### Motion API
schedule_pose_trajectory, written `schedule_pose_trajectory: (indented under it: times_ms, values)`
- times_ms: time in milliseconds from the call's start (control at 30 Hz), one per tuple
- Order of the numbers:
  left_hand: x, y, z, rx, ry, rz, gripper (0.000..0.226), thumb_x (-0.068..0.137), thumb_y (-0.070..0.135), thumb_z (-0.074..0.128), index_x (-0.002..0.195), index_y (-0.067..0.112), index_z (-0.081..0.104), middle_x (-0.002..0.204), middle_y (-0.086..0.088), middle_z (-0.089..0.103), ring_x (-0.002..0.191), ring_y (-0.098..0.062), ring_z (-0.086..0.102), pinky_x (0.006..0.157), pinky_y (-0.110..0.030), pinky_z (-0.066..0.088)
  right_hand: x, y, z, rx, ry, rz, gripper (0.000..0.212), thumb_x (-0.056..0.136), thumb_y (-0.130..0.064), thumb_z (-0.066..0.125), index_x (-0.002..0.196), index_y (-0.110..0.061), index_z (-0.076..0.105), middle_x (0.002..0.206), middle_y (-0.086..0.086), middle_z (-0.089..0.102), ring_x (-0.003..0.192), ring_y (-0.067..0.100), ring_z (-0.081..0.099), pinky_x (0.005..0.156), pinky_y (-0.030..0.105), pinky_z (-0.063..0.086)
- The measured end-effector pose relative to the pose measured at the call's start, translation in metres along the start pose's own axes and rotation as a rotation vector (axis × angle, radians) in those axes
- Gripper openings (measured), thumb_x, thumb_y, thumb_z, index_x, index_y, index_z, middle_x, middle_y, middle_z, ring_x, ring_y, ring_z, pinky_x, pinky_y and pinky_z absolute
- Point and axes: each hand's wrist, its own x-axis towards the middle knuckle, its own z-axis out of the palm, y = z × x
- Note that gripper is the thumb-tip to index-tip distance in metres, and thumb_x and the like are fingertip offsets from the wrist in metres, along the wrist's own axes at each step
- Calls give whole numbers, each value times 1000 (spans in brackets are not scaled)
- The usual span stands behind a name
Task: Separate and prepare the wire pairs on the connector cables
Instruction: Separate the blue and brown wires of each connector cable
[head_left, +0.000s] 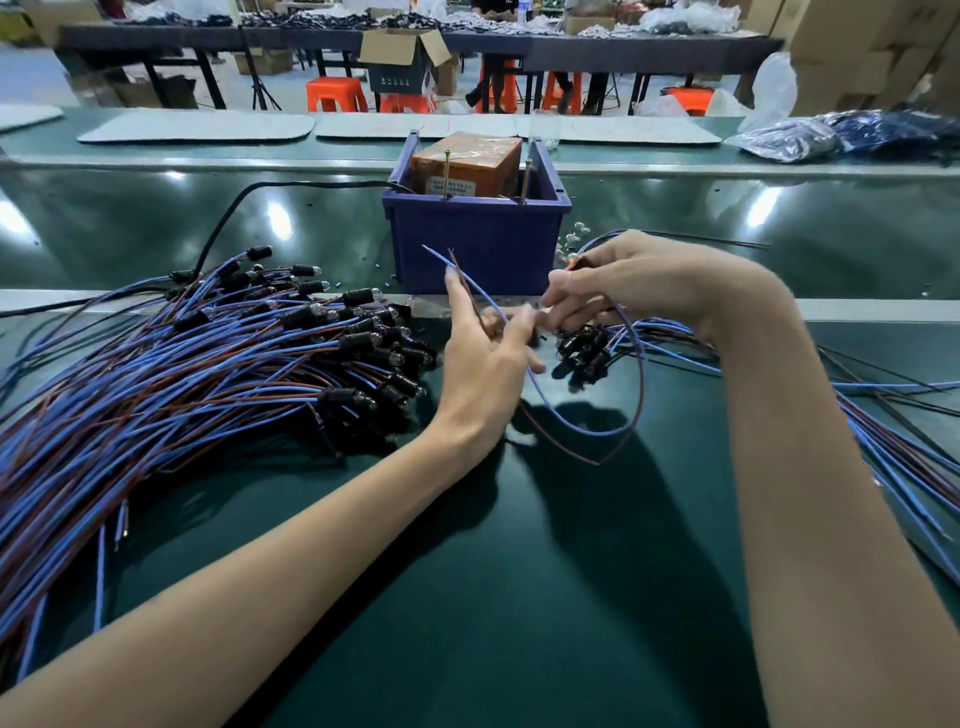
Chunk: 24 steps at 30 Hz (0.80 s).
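A blue and brown wire pair (587, 431) loops down over the green table between my hands. My left hand (483, 358) pinches the pair between thumb and fingers, and the two free ends stick up past its index finger toward the blue bin. My right hand (623, 280) has its fingers curled round the other end of that cable, where a small orange tip shows. Below my right hand lies a small cluster of black connectors (584, 353). A big pile of blue and brown connector cables (208, 364) spreads over the left side.
A blue plastic bin (478, 244) holding an orange box (467, 163) with upright metal pins stands just behind my hands. A black cord (223, 228) runs from it to the left. More cables (893, 431) fan out at the right. The green table (519, 571) stretches in front.
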Motion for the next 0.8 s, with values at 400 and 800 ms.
schedule_pose_trajectory:
  times_ms: [400,800]
  values:
    - [-19,13,-1,-2,-441,44,34,90,-6,53,121,8,55,77,-7,71,63,-18,69,53,-20,49,-7,27,-37,-238,852,172,34,91,-6,53,121,-13,66,126,20,59,118,32,54,105,30,40]
    - [-16,6,-3,108,-515,111,38,94,31,42,80,10,71,49,-2,56,35,-12,38,40,-19,31,0,31,-16,-588,62,117,64,83,-8,67,141,-26,47,138,3,55,125,22,51,108,37,37]
